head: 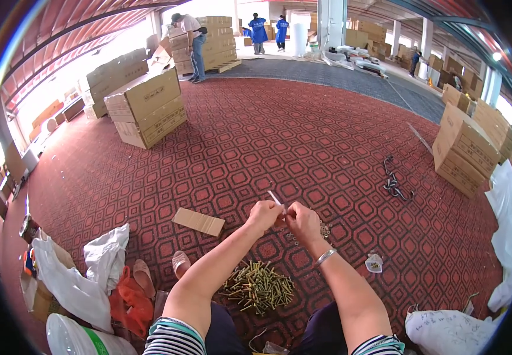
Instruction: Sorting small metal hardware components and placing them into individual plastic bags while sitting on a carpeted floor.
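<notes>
My left hand (264, 214) and my right hand (303, 221) meet in front of me with fingertips pinched together. Between them is a thin, whitish strip (275, 197), perhaps the edge of a small plastic bag; its lower part is hidden by the fingers. Partly behind my right hand, small ring-shaped washers or nuts (325, 230) lie scattered on the carpet. A heap of brass-coloured bolts or screws (260, 286) rests on the floor between my forearms, nearer my legs. Right of my right forearm lies a small clear plastic bag (374, 263) with small metal parts inside.
A flat cardboard piece (198, 221) lies left of my hands. White sacks (67, 279), a red plastic bag (131, 304) and shoes (142, 276) are at lower left. Cartons (147, 106) stand ahead left, more cartons (464, 151) right. A dark cord (395, 184) lies ahead. People stand farther off.
</notes>
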{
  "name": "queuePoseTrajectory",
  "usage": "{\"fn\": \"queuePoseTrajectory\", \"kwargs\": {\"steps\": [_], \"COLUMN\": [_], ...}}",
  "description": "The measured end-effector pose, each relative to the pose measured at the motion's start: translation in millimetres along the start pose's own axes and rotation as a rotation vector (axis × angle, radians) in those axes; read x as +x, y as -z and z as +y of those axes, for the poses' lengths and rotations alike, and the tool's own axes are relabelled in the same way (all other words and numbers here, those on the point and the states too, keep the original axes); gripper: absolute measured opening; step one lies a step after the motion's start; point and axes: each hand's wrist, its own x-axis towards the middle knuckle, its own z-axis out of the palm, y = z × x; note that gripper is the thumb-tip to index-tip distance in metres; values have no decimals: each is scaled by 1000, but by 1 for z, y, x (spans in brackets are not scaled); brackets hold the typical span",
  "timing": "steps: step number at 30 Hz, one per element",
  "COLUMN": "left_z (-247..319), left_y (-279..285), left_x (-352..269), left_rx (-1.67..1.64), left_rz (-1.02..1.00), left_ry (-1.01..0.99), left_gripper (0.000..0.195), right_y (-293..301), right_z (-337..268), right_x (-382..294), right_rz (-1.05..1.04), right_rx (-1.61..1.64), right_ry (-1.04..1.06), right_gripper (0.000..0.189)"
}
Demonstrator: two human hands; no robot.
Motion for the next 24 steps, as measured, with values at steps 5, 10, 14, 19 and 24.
{"fn": "queuePoseTrajectory", "kwargs": {"steps": [5,10,14,19,24], "left_z": [-20,-21,-24,-25,-23], "left_y": [7,5,2,5,-4], "left_x": [8,2,7,5,-2], "left_rx": [-24,40,116,120,84], "left_rz": [-22,-45,-7,-12,-31], "left_ry": [5,-167,-215,-153,-179], "left_gripper": [24,22,18,23,22], "right_y": [-4,-13,-12,3,11], "right_z": [-8,1,16,-8,-7], "right_x": [-6,-4,0,-3,-6], "right_rz": [10,-217,-349,-323,-320], "right_rx": [190,1069,1082,1304,1317], "right_ry": [20,-275,-464,-724,-816], "right_gripper": [17,15,14,14,15]}}
